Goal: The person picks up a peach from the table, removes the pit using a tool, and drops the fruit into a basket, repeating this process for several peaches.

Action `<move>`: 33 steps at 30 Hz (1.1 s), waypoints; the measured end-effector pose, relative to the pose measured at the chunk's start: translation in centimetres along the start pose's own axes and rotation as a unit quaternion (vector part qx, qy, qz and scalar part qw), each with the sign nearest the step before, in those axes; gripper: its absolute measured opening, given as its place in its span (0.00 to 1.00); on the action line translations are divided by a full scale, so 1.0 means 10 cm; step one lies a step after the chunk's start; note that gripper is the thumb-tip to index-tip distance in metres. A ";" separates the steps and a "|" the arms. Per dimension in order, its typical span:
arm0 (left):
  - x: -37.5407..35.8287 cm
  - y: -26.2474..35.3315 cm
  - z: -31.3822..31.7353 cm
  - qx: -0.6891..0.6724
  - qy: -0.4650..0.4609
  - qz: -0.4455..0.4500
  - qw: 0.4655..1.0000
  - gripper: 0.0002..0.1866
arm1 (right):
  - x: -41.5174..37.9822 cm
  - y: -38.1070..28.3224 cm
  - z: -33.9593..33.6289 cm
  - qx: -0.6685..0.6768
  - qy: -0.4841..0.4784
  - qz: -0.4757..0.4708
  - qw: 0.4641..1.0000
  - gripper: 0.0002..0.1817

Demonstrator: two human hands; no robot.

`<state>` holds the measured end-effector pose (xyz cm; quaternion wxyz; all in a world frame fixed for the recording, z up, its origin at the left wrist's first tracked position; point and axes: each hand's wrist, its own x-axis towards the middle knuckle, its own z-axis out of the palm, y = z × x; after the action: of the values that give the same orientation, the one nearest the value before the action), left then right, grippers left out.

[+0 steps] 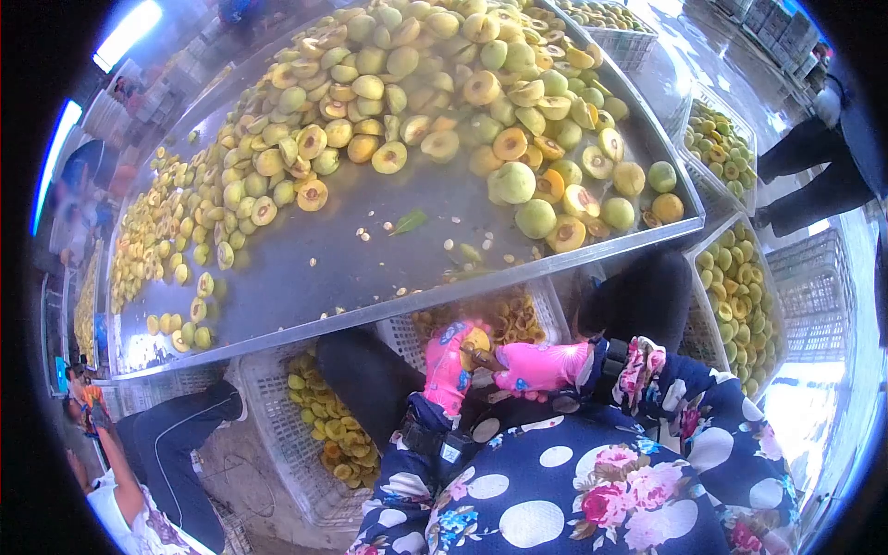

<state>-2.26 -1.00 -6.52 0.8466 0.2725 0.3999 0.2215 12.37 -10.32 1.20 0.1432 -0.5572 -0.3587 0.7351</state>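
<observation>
My left hand (448, 368), in a pink patterned glove, is closed round a yellow apricot half (476, 340) held above my lap. My right hand (532, 366), gloved in pink too, meets it from the right with its fingers pressed together against the fruit. Whether a small tool sits in those fingers I cannot make out. Just behind both hands, between my knees, stands a white crate (393, 331) with yellow fruit pieces (499, 319). Beyond it, a metal table (351, 268) bears a large heap of green-yellow apricots (370, 88), many cut in half.
Loose pits and a green leaf (408, 222) lie on the table near its raised rim (444, 298). A crate of halves (338, 425) stands left of my leg; another fruit crate (735, 305) is on the right. Other people (176, 453) are at left and upper right.
</observation>
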 end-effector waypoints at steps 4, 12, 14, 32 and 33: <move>-0.02 0.00 0.06 -0.001 0.016 -0.004 1.000 0.12 | -0.11 -0.13 -0.01 -0.040 0.025 0.003 0.999 0.10; 0.02 -0.02 0.06 0.018 0.047 0.085 0.995 0.13 | 0.04 0.03 0.01 0.213 -0.067 -0.047 0.973 0.11; 0.00 0.01 0.10 0.000 0.052 0.108 0.993 0.13 | 0.03 -0.01 0.00 0.249 -0.105 -0.074 0.960 0.12; 0.01 0.19 0.02 -0.118 -0.094 -0.094 0.984 0.19 | -0.09 -0.02 -0.11 0.194 -0.074 -0.040 0.977 0.11; -0.06 0.28 0.11 -0.127 -0.096 -0.080 0.984 0.19 | -0.11 -0.02 -0.12 0.216 -0.076 -0.043 0.972 0.11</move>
<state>-2.13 0.40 -3.81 0.9237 0.1501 0.3061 0.1749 13.82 -10.42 1.96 0.2640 -0.4397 -0.2249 0.8285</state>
